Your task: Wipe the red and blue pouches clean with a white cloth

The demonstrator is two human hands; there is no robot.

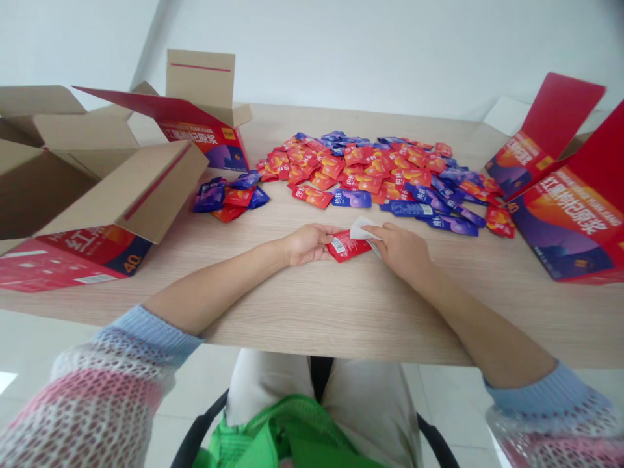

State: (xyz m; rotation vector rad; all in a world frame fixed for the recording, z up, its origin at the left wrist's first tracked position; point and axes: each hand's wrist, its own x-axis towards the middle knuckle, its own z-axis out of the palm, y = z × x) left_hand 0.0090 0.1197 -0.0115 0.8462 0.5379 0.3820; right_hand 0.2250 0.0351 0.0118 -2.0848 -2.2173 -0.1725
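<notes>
A red sachet (345,247) with a white barcode label lies between my hands, just above the table. My left hand (308,245) pinches its left end between thumb and fingers. In my right hand (403,250) is a folded white tissue (361,229), pressed against the sachet's right end and hiding part of it. Beyond my hands spreads a large heap of red-orange sachets (363,182) mixed with purple-blue sachets (351,198). A smaller pile of red and blue sachets (238,197) sits to the left of that heap.
Open red cardboard boxes stand on both sides: a near left box (112,247), a far left box (227,146), a near right box (570,227) and a far right box (519,159). The wooden table (312,312) ends just before my lap. A white wall rises behind it.
</notes>
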